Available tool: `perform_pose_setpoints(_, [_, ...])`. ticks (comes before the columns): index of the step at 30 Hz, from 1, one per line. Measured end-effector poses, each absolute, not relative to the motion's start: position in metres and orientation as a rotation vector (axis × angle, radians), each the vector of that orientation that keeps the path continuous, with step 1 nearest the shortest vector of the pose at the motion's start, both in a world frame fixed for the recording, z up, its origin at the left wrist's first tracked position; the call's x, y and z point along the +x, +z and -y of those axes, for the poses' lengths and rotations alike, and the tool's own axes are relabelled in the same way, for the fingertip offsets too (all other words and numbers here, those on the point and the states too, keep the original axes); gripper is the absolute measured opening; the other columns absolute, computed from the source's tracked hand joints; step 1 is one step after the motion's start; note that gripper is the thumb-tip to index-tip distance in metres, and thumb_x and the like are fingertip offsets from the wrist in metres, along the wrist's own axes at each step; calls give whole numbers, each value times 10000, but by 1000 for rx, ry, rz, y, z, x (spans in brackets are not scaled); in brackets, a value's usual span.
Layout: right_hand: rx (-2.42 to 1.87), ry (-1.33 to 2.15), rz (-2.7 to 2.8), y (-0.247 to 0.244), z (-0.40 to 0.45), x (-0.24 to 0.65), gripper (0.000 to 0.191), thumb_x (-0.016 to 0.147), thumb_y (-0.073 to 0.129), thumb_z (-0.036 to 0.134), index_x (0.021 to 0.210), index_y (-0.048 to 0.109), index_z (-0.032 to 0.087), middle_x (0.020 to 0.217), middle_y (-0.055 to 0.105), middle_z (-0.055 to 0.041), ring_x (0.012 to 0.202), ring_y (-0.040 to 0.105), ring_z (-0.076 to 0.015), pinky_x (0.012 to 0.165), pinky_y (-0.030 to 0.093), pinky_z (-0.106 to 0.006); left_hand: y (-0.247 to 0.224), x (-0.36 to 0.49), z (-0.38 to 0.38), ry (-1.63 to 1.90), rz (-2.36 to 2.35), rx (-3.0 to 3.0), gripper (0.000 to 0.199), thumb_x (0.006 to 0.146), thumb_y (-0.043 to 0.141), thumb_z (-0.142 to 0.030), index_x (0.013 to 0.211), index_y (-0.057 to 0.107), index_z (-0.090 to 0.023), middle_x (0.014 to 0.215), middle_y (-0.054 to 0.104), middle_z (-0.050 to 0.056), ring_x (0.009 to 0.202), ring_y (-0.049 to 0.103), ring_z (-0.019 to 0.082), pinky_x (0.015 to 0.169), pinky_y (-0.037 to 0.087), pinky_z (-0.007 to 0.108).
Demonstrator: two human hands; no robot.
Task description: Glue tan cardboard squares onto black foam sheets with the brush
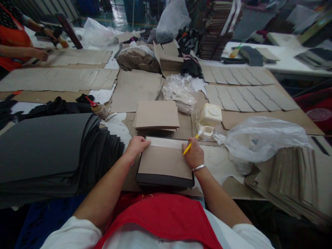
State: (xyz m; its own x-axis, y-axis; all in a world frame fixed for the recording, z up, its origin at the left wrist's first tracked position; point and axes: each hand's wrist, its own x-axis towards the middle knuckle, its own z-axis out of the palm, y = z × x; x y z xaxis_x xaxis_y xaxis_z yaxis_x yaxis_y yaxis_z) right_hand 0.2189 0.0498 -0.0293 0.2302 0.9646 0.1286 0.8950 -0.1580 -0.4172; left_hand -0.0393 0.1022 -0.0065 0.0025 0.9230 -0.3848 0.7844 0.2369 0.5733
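Note:
A tan board (164, 162) lies on a stack of black sheets (166, 181) in front of me, with a pale strip (166, 142) along its far edge. My left hand (137, 146) pinches the strip's left end at the board's far left corner. My right hand (194, 153) holds a yellow-handled brush (187, 148) and rests its fingers on the strip's right end. Just beyond the board stands a stack of tan boards (157, 116). A white glue container (210, 114) and a small open cup (206, 132) are past my right hand.
A thick pile of dark sheets (44, 145) fills the left side. Clear plastic bags (267, 138) and stacked brown boards (290, 176) lie at right. Rows of overlapping boards (249, 98) are farther back. A person in orange (12, 41) works at the far left.

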Motion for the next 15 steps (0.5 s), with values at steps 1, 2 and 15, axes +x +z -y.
perform_pose_setpoints(1, [-2111,222,1725,-30,-50,219,274,825,534,303,1060,494,169,779,645,-41,657,587,-179,594,389,-270,-6,-40,-103,201,-1803,1595,330,742,549,-466,616,609,-166,532,560,4,561,531,149,530,357,243])
perform_pose_setpoints(2, [-2118,208,1739,-30,-50,220,273,828,536,298,1065,497,168,782,646,-43,672,592,-182,604,396,-271,-4,-41,-104,149,-1811,1634,336,748,546,-476,637,616,-167,567,583,14,588,549,159,546,374,250])
perform_pose_setpoints(15, [-1313,211,2286,-32,-32,207,233,844,434,124,1046,531,188,1197,599,-117,1108,543,-223,939,449,-416,-13,17,-50,0,-1283,2583,695,873,407,-550,1430,330,-142,1506,306,125,1396,249,264,1131,190,469])
